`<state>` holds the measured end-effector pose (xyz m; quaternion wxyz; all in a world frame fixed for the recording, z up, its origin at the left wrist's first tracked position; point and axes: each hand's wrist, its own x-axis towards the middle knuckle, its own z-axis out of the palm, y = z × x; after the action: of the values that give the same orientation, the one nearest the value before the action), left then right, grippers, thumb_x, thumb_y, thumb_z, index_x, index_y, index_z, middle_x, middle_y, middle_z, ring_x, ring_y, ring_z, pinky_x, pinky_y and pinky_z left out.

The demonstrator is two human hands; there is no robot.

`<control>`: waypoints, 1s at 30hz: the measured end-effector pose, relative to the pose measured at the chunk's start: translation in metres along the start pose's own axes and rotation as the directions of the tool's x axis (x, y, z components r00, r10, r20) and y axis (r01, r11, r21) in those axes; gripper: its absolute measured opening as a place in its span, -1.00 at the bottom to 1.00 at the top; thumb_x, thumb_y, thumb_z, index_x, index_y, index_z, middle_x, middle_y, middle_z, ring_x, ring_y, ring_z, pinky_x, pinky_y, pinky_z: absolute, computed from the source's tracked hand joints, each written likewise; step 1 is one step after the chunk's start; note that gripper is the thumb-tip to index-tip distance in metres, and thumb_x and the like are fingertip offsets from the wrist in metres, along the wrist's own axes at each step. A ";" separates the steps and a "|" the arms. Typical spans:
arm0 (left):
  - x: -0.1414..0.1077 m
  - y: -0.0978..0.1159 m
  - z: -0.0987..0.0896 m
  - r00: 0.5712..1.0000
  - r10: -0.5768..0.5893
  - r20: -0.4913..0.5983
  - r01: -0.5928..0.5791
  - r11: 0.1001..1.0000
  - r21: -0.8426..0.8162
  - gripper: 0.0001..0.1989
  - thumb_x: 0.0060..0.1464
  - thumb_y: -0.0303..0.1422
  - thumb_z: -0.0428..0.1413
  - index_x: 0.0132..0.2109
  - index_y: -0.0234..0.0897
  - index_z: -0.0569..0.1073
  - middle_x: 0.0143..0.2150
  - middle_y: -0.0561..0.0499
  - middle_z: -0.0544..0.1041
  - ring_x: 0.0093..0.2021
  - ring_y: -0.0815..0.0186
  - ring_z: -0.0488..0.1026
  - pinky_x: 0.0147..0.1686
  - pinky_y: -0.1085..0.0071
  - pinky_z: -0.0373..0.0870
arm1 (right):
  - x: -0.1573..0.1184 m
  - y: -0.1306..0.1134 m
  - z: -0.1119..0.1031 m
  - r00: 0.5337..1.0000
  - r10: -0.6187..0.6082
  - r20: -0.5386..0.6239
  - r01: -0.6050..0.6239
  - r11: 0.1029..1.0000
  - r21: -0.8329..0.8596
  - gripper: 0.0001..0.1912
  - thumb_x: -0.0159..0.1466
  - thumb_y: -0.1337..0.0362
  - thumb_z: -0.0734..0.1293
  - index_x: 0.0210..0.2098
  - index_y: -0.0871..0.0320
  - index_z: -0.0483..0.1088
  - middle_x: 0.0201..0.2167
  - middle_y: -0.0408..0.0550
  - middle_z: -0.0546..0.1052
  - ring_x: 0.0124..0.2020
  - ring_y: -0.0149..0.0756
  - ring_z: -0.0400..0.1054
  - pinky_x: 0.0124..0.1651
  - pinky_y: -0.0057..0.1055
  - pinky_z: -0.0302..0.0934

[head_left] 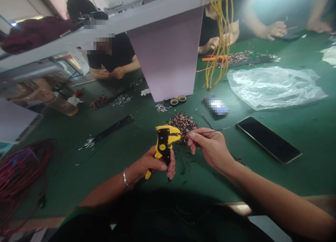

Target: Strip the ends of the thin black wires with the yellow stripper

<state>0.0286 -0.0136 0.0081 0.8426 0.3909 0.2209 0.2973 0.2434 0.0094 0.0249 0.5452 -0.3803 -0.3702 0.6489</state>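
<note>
My left hand [160, 161] is wrapped round the handles of a yellow and black wire stripper [163, 144]. The tool stands upright, its jaws pointing right. Between thumb and fingers of my right hand [210, 144] a thin black wire [215, 130] is pinched. One end of the wire sticks out to the right; the other lies close to the stripper's jaws, and I cannot tell whether it touches them. Just behind both hands sits a heap of short black and copper wire scraps [182, 122]. A few loose black wires [206, 118] lie by the heap.
A phone [269, 138] lies at the right, a clear plastic bag [275, 88] behind it. Black wires [112, 130] lie bundled at the left, near a red cable coil [23, 168]. Yellow cables [216, 42] hang from the shelf above a white panel [168, 53]. Other people work across the table.
</note>
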 end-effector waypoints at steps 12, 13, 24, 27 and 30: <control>0.000 0.001 0.002 1.000 0.007 -0.030 -0.007 1.000 0.009 -0.77 -0.10 -0.44 0.28 -0.24 -0.39 0.48 -0.45 -0.02 0.46 -0.49 0.28 0.43 -0.41 0.24 0.45 | -0.002 0.000 0.002 1.000 -0.026 -0.005 0.026 0.999 -0.039 -0.83 0.10 0.23 0.50 -0.50 0.19 0.52 -0.61 -0.09 0.52 -0.68 -0.42 0.32 -0.59 -0.39 0.21; 0.000 0.001 0.002 0.999 0.006 -0.037 -0.006 1.000 0.013 -0.78 -0.09 -0.44 0.27 -0.24 -0.39 0.47 -0.45 -0.02 0.46 -0.49 0.29 0.43 -0.41 0.25 0.45 | -0.002 0.001 0.002 1.000 -0.024 -0.004 0.024 0.999 -0.039 -0.83 0.10 0.23 0.50 -0.50 0.19 0.52 -0.61 -0.09 0.52 -0.68 -0.42 0.32 -0.59 -0.40 0.21; -0.006 -0.004 0.000 0.997 0.011 -0.079 -0.007 0.999 0.047 -0.92 0.04 -0.50 0.19 -0.27 -0.38 0.43 -0.56 0.04 0.44 -0.60 0.33 0.41 -0.54 0.34 0.43 | -0.002 0.001 0.001 1.000 -0.019 -0.006 0.018 0.998 -0.061 -0.83 0.11 0.23 0.50 -0.50 0.19 0.52 -0.61 -0.10 0.53 -0.69 -0.42 0.32 -0.59 -0.39 0.20; -0.007 -0.004 0.002 0.994 0.003 -0.105 0.002 0.999 0.049 -0.92 0.02 -0.51 0.19 -0.31 -0.38 0.42 -0.59 0.06 0.42 -0.63 0.36 0.38 -0.58 0.38 0.41 | -0.003 0.000 0.001 1.000 -0.017 0.006 0.017 0.998 -0.056 -0.83 0.12 0.23 0.49 -0.50 0.19 0.52 -0.61 -0.10 0.53 -0.68 -0.41 0.32 -0.58 -0.39 0.21; -0.008 -0.003 0.005 0.993 -0.005 -0.121 0.008 1.000 0.026 -0.90 -0.02 -0.50 0.20 -0.34 -0.36 0.41 -0.61 0.09 0.39 -0.65 0.39 0.34 -0.61 0.41 0.39 | -0.003 -0.001 0.002 1.000 -0.009 0.006 0.010 0.999 -0.049 -0.82 0.11 0.22 0.50 -0.52 0.18 0.52 -0.62 -0.11 0.52 -0.68 -0.41 0.31 -0.58 -0.39 0.20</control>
<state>0.0269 -0.0229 0.0100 0.8235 0.3826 0.2766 0.3145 0.2428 0.0064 0.0267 0.5378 -0.3900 -0.3892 0.6381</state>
